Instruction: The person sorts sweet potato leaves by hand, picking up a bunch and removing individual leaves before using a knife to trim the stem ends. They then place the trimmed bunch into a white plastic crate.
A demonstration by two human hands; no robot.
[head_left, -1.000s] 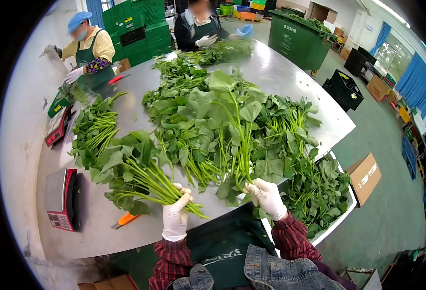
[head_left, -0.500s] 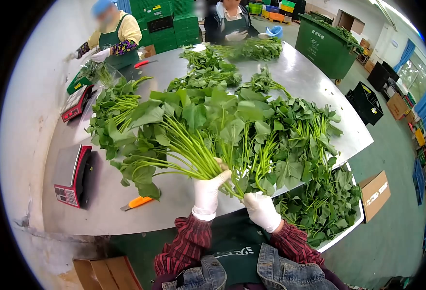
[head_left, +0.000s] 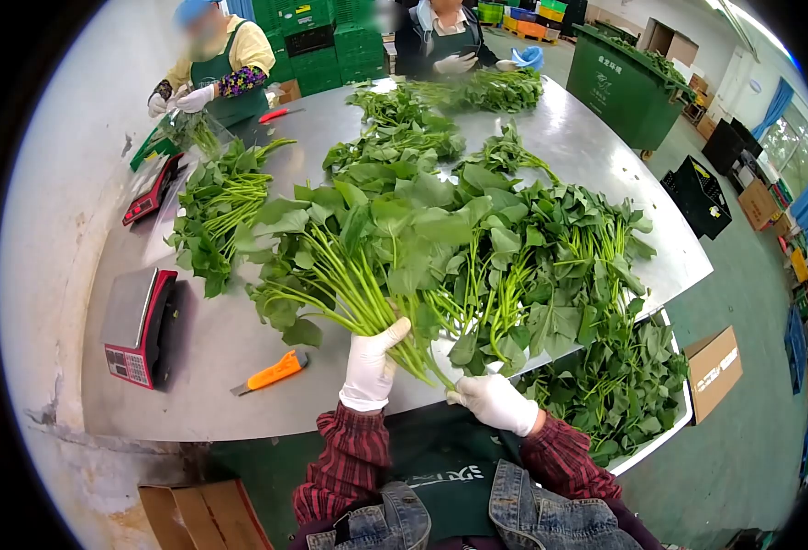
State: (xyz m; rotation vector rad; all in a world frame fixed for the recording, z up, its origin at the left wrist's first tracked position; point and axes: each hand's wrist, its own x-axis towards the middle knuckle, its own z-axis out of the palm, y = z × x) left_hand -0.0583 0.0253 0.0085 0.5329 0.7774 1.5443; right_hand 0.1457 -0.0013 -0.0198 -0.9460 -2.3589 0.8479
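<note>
Gloved and close together at lower centre, the left hand (head_left: 370, 368) wraps the lower stems of a leafy bunch (head_left: 344, 275), while the right hand (head_left: 495, 403) is narrowed on the end of a stem (head_left: 442, 373). The bunch fans toward the middle of the frame, tilted left. If the left grip slackens as stems are added, some could slide out; its leaves, crowding the leafy pile (head_left: 560, 234), could snag and drag others along. An orange-handled cutter (head_left: 277, 369) lies near the left hand, where a careless sweep might catch it.

Beneath, a metal table (head_left: 211, 403) carries a scale (head_left: 131, 312) at left and another scale (head_left: 153, 190) above it. A white crate (head_left: 647, 450) of greens sits lower right. Two co-workers (head_left: 225, 66) stand along the top; a green bin (head_left: 615, 87) is upper right.
</note>
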